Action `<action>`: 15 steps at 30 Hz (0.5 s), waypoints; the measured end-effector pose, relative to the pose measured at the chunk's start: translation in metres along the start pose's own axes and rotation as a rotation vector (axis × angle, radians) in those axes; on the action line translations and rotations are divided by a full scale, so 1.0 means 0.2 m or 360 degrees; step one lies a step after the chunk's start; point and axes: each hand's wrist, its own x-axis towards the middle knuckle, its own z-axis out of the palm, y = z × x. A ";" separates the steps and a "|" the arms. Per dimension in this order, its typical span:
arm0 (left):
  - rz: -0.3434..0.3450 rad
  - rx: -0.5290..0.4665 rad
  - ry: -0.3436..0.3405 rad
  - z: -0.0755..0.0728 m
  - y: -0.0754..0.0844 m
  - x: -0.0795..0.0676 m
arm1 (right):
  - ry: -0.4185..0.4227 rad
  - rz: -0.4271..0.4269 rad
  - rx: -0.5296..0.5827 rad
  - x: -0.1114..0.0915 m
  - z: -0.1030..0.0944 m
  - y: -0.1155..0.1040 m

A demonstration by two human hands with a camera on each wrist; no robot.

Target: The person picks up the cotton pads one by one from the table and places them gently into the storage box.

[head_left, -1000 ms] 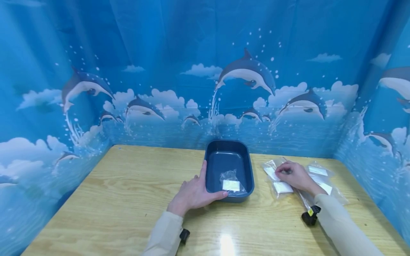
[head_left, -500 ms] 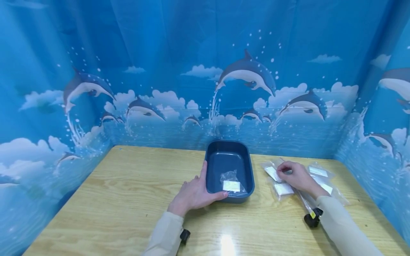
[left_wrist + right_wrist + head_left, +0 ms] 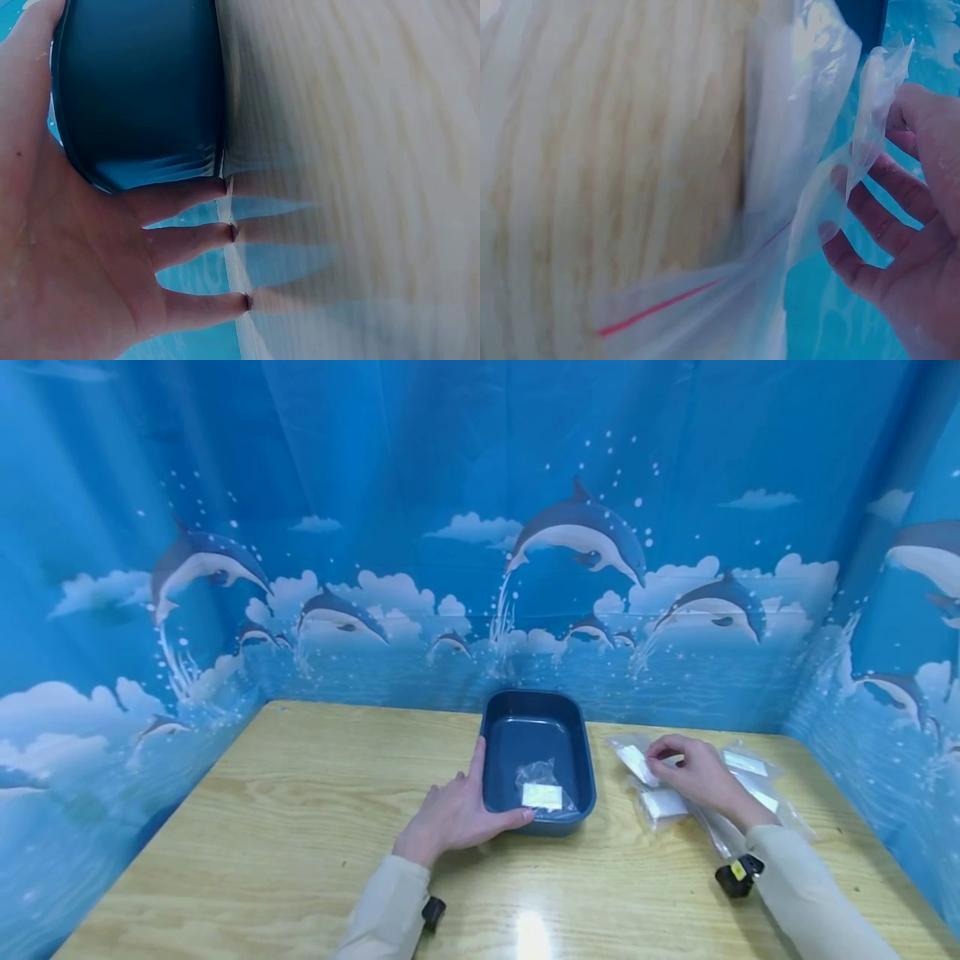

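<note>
The left hand (image 3: pixel 453 814) lies spread, thumb (image 3: pixel 513 817) stretched away from straight fingers (image 3: pixel 187 244). The right hand (image 3: pixel 701 777) pinches with thumb and forefinger. The left arm (image 3: pixel 384 914) and right arm (image 3: pixel 813 889) reach forward, well apart.

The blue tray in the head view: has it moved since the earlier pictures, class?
No: judged by the back edge of the table, the blue tray keeps its place.

Blue curtain (image 3: pixel 420 460) w/ dolphin & cloud print (image 3: pixel 581 527) hangs behind lt. brown wood-grain tbl (image 3: pixel 322 785).
</note>
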 end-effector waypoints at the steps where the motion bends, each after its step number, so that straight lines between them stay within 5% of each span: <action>1: 0.0000 -0.0001 -0.0001 0.00 0.00 0.00 | -0.0002 0.0001 0.0005 0.00 0.00 -0.01; 15: -0.0003 -0.0010 0.0001 0.00 0.00 0.00 | 0.0074 -0.0143 -0.0003 -0.01 -0.03 -0.16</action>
